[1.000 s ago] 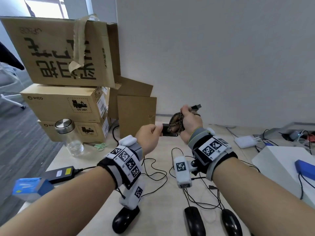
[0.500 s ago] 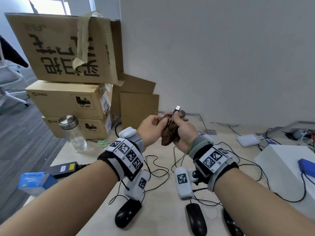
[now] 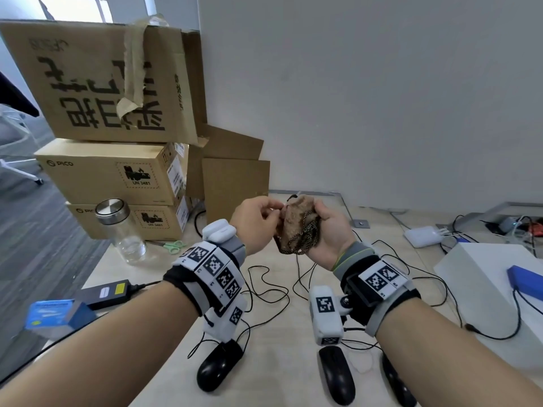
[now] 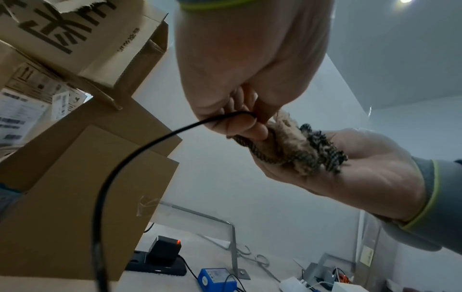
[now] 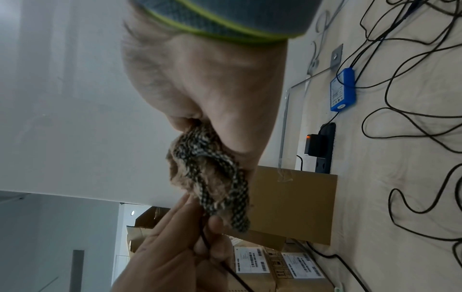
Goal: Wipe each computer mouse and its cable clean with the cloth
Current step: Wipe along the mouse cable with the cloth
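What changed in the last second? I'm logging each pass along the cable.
The left hand closed in against the right hand and now pinches the black cable right at the cloth; the USB plug seen above the right hand earlier is no longer visible. The right hand still grips the cloth; three mice stay put.

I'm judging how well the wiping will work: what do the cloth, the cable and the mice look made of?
The cloth in the right hand looks like fuzzy tan fabric with a black-and-white woven edge, soft and matte. The cable pinched by the left hand looks like thin black rubber or plastic sheathing, smooth. The mice look like black plastic, slightly glossy from their highlights.
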The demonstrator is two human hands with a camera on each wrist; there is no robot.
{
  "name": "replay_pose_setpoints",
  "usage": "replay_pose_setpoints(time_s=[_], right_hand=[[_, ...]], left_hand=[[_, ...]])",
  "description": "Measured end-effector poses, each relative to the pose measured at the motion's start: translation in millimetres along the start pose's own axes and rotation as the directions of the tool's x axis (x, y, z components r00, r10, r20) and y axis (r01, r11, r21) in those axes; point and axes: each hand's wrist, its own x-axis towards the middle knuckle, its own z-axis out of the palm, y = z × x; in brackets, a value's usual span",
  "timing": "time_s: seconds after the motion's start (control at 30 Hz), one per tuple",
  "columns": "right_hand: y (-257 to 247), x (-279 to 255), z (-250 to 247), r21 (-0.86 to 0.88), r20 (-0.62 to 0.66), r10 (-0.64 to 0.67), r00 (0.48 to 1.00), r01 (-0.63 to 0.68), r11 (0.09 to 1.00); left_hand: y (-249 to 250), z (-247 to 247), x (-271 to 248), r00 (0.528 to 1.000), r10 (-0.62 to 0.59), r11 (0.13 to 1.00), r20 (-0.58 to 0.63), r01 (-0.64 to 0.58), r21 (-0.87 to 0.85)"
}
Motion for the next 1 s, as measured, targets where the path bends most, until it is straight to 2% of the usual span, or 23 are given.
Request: replay_pose_setpoints(time_s=[0.07,0.23,0.33,0.43,0.47,0.57,0.7,0.9,1.0], right_hand=[[-0.1,1.4,-3.7,0.027,-0.028,-0.005,1.0,0.006,1.0],[-3.6,1.6,-4.7,0.064,-0.086,-0.041,0.995,0.047,0.997],[-5.1,2.2,-6.3,0.082,-0.133,-0.091,0.987,0.102,0.991],[-2.0,3.0,-2.6,0.014,-0.138,-0.139,0.981,0.142,0.99],[-0.5,2.2,0.4,-0.011,-0.13,-0.148,0.98,0.148,0.989],[5.9,2.6,7.2,-0.098,-0.052,-0.165,0.985,0.159,0.982],[12.3,4.7,14.5,-0.238,-0.093,-0.239,0.967,0.211,0.948],[12.0,21.0,20.9,-0.349,-0.3,-0.33,0.895,0.219,0.911],[8.9,25.7,26.0,-0.348,-0.39,-0.298,0.871,0.16,0.924]], left_hand=[[-1.1,-0.1,1.6,0.998,-0.057,0.998,-0.037,0.057,-0.009],[1.1,-0.3,3.1,0.967,-0.245,0.927,-0.07,0.212,-0.31],[4.4,0.1,4.2,0.951,-0.308,0.843,-0.003,0.271,-0.465],[10.8,1.9,3.1,0.933,-0.341,0.724,0.116,0.339,-0.601],[12.7,3.6,1.8,0.931,-0.341,0.726,0.132,0.35,-0.592],[13.2,10.3,-1.1,0.941,-0.319,0.813,0.113,0.333,-0.477],[13.2,9.3,-0.1,0.94,-0.314,0.845,0.133,0.341,-0.411],[12.9,6.1,3.8,0.907,-0.367,0.832,0.204,0.419,-0.364],[12.9,3.0,6.7,0.918,-0.352,0.87,0.184,0.393,-0.298]])
